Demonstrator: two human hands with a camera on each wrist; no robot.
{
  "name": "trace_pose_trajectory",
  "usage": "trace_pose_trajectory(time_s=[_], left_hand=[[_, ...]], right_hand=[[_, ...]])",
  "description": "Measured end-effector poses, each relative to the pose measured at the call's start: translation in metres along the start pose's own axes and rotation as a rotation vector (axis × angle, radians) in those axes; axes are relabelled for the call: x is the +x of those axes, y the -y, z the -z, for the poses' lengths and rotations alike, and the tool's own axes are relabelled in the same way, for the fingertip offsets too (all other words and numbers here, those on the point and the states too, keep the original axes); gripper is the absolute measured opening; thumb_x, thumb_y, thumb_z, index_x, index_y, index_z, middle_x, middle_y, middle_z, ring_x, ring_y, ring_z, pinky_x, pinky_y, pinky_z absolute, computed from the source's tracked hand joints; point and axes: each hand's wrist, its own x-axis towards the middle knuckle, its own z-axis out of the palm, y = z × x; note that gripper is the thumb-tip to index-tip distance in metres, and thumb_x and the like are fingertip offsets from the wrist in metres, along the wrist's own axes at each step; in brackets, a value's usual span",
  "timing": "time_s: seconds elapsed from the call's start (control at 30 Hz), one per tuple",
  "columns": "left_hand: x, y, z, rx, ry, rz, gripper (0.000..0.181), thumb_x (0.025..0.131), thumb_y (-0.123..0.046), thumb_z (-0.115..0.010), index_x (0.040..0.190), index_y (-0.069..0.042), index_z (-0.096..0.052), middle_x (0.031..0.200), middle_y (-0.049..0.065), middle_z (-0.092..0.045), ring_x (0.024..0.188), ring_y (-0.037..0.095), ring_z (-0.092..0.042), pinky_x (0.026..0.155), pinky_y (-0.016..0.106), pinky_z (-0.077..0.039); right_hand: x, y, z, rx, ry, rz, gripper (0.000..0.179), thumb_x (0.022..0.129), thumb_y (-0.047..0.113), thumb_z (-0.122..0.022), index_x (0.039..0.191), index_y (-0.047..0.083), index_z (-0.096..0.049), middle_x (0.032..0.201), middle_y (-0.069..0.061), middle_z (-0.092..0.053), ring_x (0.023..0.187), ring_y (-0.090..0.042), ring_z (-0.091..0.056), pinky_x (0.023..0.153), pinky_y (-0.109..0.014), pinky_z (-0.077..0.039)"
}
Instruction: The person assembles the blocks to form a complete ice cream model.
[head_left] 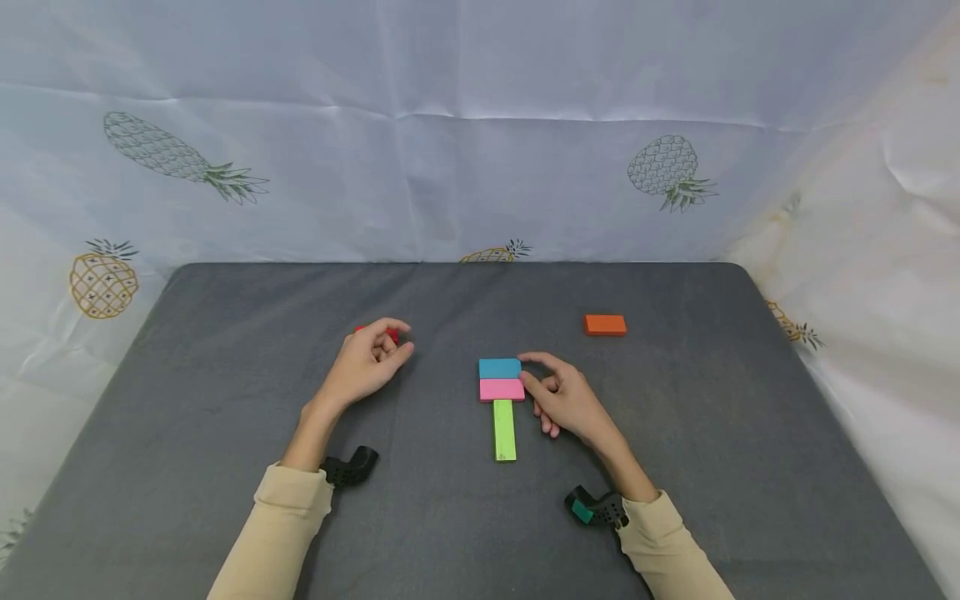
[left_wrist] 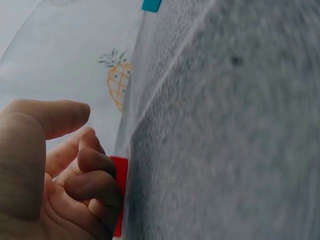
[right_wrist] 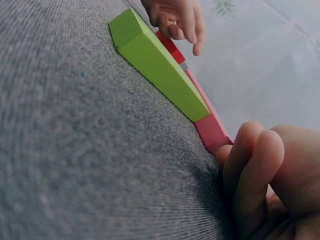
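A blue block [head_left: 499, 368] lies directly behind a pink block [head_left: 502, 389], long sides together. A lime green block [head_left: 504, 431] stretches from the pink one's front side towards the person. My right hand [head_left: 567, 402] is at the right ends of the blue and pink blocks, index fingertip by the blue block's far corner and thumb near the seam. Over a red block [head_left: 393, 335], partly hidden, hovers my left hand [head_left: 362, 364], fingers loosely bent, nothing between thumb and index. In the left wrist view the red block [left_wrist: 121, 195] shows behind the curled fingers.
An orange block [head_left: 604, 325] lies towards the back right of the dark grey table [head_left: 225, 400]. Behind the table hangs a pale cloth [head_left: 337, 183] printed with pineapples. Each wrist carries a black camera mount, such as the left mount [head_left: 351, 467].
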Motion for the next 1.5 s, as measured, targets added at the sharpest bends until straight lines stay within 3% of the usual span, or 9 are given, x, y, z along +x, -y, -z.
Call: trace_pose_trajectory(time_s=[0.87, 1.3, 1.5], left_hand=[[-0.014, 0.025, 0.04, 0.096, -0.108, 0.05, 0.034, 0.094, -0.015, -0.073, 0.124, -0.001, -0.064, 0.061, 0.001, -0.051, 0.052, 0.004, -0.039, 0.058, 0.024, -0.038], [-0.016, 0.035, 0.04, 0.056, -0.119, 0.099, 0.034, 0.096, -0.014, -0.07, 0.127, 0.0, -0.062, 0.07, 0.004, -0.058, 0.051, 0.002, -0.042, 0.055, 0.022, -0.039], [-0.015, 0.039, 0.039, 0.053, -0.13, 0.091, 0.035, 0.095, -0.013, -0.072, 0.126, 0.0, -0.062, 0.071, 0.006, -0.059, 0.052, 0.002, -0.044, 0.055, 0.022, -0.04]], right_hand=[[0.0, -0.002, 0.0, 0.002, -0.006, -0.007, 0.04, 0.106, 0.027, -0.057, 0.144, 0.016, -0.053, 0.06, -0.005, -0.058, 0.036, -0.01, -0.052, 0.039, -0.034, -0.049], [0.0, -0.002, 0.0, 0.006, 0.004, 0.0, 0.042, 0.106, 0.027, -0.058, 0.145, 0.014, -0.052, 0.061, -0.006, -0.058, 0.036, -0.01, -0.052, 0.038, -0.033, -0.049], [0.0, -0.002, 0.001, 0.001, 0.002, 0.007, 0.041, 0.106, 0.027, -0.057, 0.144, 0.013, -0.053, 0.061, -0.007, -0.058, 0.036, -0.01, -0.052, 0.039, -0.032, -0.049]])
